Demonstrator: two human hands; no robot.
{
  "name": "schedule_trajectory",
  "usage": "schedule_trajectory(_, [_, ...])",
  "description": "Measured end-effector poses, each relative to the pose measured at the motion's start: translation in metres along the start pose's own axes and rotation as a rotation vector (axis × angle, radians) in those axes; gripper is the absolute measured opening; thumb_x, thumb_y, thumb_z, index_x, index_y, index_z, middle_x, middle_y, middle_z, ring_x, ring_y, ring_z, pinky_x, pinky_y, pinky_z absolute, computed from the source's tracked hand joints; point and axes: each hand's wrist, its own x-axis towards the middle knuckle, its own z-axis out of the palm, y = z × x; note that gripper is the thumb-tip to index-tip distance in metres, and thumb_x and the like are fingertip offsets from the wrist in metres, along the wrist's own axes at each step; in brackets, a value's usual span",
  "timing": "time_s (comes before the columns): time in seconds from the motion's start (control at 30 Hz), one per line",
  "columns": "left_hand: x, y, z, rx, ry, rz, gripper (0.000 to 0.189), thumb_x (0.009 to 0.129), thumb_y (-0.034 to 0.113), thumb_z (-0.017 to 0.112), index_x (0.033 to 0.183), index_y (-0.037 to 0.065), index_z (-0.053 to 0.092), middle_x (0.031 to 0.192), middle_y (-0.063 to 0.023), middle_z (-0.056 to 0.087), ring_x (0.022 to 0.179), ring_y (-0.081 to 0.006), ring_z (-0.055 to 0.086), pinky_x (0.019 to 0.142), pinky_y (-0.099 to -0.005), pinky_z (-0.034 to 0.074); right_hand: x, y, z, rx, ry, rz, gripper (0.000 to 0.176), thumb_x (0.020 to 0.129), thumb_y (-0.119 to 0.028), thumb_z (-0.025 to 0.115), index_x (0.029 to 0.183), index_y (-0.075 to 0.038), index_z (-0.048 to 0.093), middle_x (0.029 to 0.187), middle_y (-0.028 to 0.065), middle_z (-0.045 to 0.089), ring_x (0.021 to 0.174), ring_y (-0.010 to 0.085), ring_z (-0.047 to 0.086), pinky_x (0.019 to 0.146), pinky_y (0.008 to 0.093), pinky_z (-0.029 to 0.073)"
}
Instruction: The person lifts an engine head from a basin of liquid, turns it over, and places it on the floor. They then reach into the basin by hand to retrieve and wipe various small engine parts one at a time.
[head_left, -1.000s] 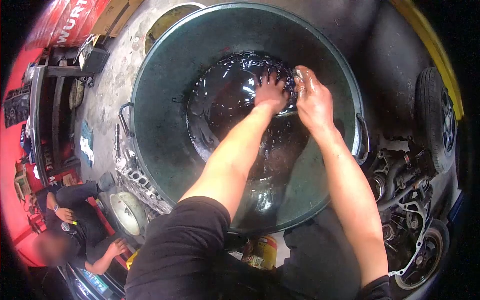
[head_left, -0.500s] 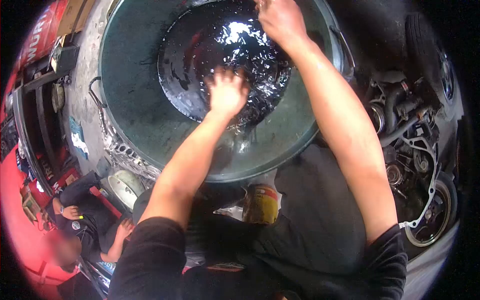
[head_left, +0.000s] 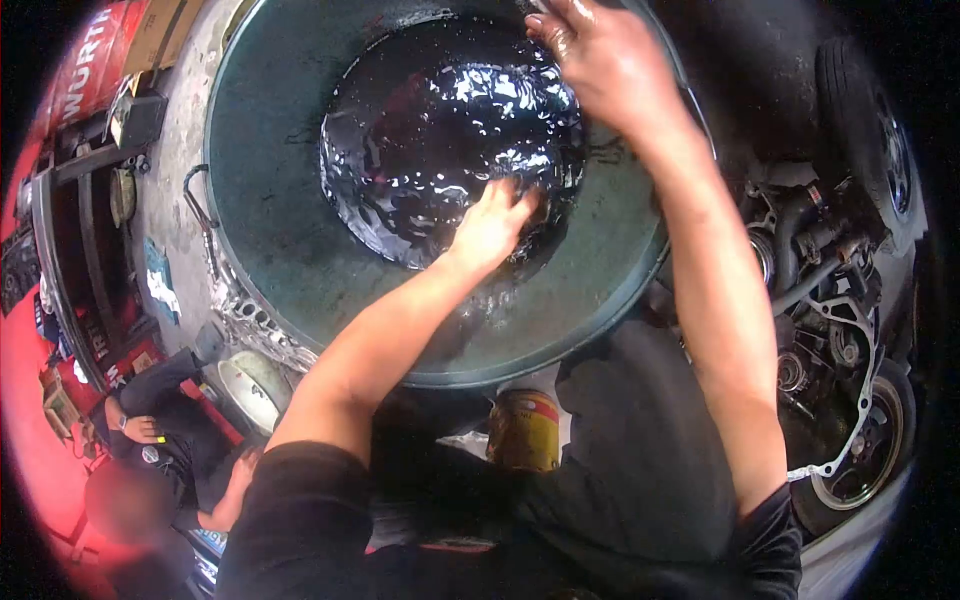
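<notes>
A large round green tub (head_left: 270,130) holds a pool of dark, rippling liquid (head_left: 400,140). My left hand (head_left: 490,232) reaches down at the near side of the pool, fingers bent and somewhat apart, their tips hidden in the liquid. Over the far right of the tub is my right hand (head_left: 612,75), wet and dark-stained at the fingers. Its fingers are curled together near the top edge of the view; I cannot tell what they hold.
Below the tub's near rim stands a yellow can (head_left: 525,430). Greasy engine parts (head_left: 800,240) and wheels (head_left: 865,440) lie at right. A seated person (head_left: 190,450) is at lower left, near a pale basin (head_left: 248,390). Metal shelving (head_left: 85,220) stands at left.
My left hand has shifted right and slightly nearer, its spread fingers now bent into the liquid. My right hand has moved down and right into fuller view. Ripples have spread across the pool.
</notes>
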Motion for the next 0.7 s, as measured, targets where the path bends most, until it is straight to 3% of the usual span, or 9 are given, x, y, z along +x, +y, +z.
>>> schedule_trajectory(0.03, [0.009, 0.005, 0.002, -0.058, -0.139, -0.053, 0.053, 0.081, 0.008, 0.054, 0.134, 0.01, 0.05, 0.121, -0.0241, 0.049, 0.116, -0.0413, 0.05, 0.093, -0.0434, 0.05, 0.006, 0.0, -0.01, -0.057, -0.044, -0.058, 0.021, 0.092, -0.014, 0.058, 0.111, -0.005, 0.061, 0.095, 0.0172, 0.068, 0.084, 0.039, 0.065, 0.078, 0.0436, 0.051])
schedule_trajectory(0.07, [0.016, 0.002, 0.021, 0.031, -0.01, 0.138, 0.054, 0.084, 0.012, 0.054, 0.138, 0.013, 0.048, 0.134, -0.0259, 0.045, 0.124, -0.0452, 0.045, 0.101, -0.0456, 0.045, 0.012, 0.008, -0.014, -0.109, -0.007, -0.133, 0.023, 0.092, -0.017, 0.059, 0.113, -0.007, 0.062, 0.096, 0.0151, 0.069, 0.087, 0.0378, 0.065, 0.079, 0.0432, 0.05])
schedule_trajectory(0.13, [0.019, -0.003, 0.035, 0.067, -0.131, 0.199, 0.055, 0.088, 0.017, 0.055, 0.142, 0.018, 0.045, 0.144, -0.0269, 0.038, 0.13, -0.0483, 0.04, 0.106, -0.0496, 0.039, 0.019, 0.025, -0.015, -0.198, 0.057, -0.274, 0.028, 0.092, -0.023, 0.062, 0.117, -0.011, 0.064, 0.1, 0.0109, 0.071, 0.094, 0.0355, 0.065, 0.083, 0.0425, 0.05])
schedule_trajectory(0.17, [0.025, -0.008, 0.035, 0.096, -0.164, 0.211, 0.054, 0.089, 0.019, 0.055, 0.142, 0.019, 0.046, 0.144, -0.0265, 0.038, 0.13, -0.048, 0.04, 0.106, -0.0507, 0.038, 0.016, 0.032, -0.013, -0.237, -0.039, -0.113, 0.031, 0.091, -0.026, 0.064, 0.119, -0.014, 0.064, 0.102, 0.0083, 0.071, 0.1, 0.0301, 0.063, 0.093, 0.0395, 0.044])
schedule_trajectory(0.23, [0.039, -0.019, 0.03, 0.154, -0.236, 0.245, 0.052, 0.09, 0.023, 0.056, 0.141, 0.021, 0.048, 0.144, -0.0256, 0.038, 0.13, -0.0474, 0.04, 0.107, -0.0527, 0.037, 0.014, 0.045, -0.006, -0.323, -0.079, -0.152, 0.028, 0.09, -0.025, 0.064, 0.117, -0.016, 0.065, 0.104, 0.0093, 0.07, 0.099, 0.0292, 0.063, 0.096, 0.039, 0.041])
schedule_trajectory(0.4, [0.046, -0.027, 0.038, 0.163, -0.196, 0.205, 0.046, 0.087, 0.028, 0.061, 0.133, 0.023, 0.057, 0.141, -0.0216, 0.045, 0.127, -0.043, 0.044, 0.103, -0.0494, 0.04, 0.018, 0.03, -0.017, -0.145, -0.027, -0.171, 0.019, 0.09, -0.013, 0.06, 0.107, -0.005, 0.062, 0.096, 0.0158, 0.067, 0.085, 0.0371, 0.064, 0.082, 0.0436, 0.047])
schedule_trajectory(0.5, [0.051, -0.034, 0.052, 0.127, -0.027, 0.232, 0.043, 0.087, 0.031, 0.062, 0.129, 0.021, 0.059, 0.138, -0.0209, 0.047, 0.124, -0.0413, 0.047, 0.098, -0.0487, 0.045, 0.017, 0.035, -0.011, -0.13, -0.032, -0.162, 0.018, 0.088, -0.013, 0.062, 0.105, -0.007, 0.063, 0.096, 0.0154, 0.066, 0.086, 0.0345, 0.063, 0.087, 0.043, 0.044])
schedule_trajectory(0.6, [0.077, -0.033, 0.046, -0.009, 0.021, -0.016, 0.035, 0.091, 0.03, 0.058, 0.125, 0.02, 0.061, 0.12, -0.0191, 0.057, 0.106, -0.0351, 0.057, 0.081, -0.048, 0.054, 0.018, 0.035, -0.011, -0.148, -0.056, -0.124, 0.018, 0.089, -0.013, 0.061, 0.105, -0.007, 0.063, 0.096, 0.0149, 0.066, 0.086, 0.0339, 0.064, 0.088, 0.0425, 0.043])
schedule_trajectory(0.7, [0.112, -0.051, 0.034, 0.066, -0.131, -0.156, 0.039, 0.096, 0.033, 0.049, 0.133, 0.023, 0.055, 0.116, -0.0188, 0.059, 0.105, -0.037, 0.059, 0.091, -0.0478, 0.051, 0.022, 0.035, -0.006, -0.212, -0.05, -0.141, 0.017, 0.089, -0.015, 0.061, 0.105, -0.008, 0.063, 0.096, 0.0142, 0.067, 0.087, 0.0328, 0.064, 0.089, 0.0425, 0.043])
